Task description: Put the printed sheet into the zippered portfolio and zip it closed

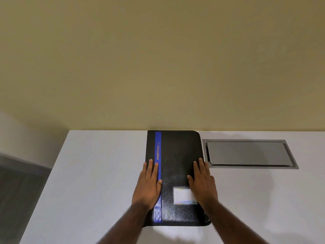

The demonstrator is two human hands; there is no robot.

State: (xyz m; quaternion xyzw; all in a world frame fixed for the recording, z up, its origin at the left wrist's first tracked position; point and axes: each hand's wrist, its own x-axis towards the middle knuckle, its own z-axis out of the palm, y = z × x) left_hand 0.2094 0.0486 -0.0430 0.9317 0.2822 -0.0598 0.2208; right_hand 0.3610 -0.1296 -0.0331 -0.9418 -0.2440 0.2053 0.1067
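A black zippered portfolio with a blue stripe marked PORTFOLIO lies closed and flat on the white table, its far edge against the wall. A small name label sits on its cover. My left hand rests palm-down on the cover's left side, over the stripe. On the right side, fingers near the edge, my right hand lies flat too. Neither hand holds anything. No printed sheet is in sight. The zipper pull is not clearly visible.
A grey recessed cable hatch is set into the table just right of the portfolio. A yellow-beige wall rises directly behind the table. The table's left edge drops to a dark floor.
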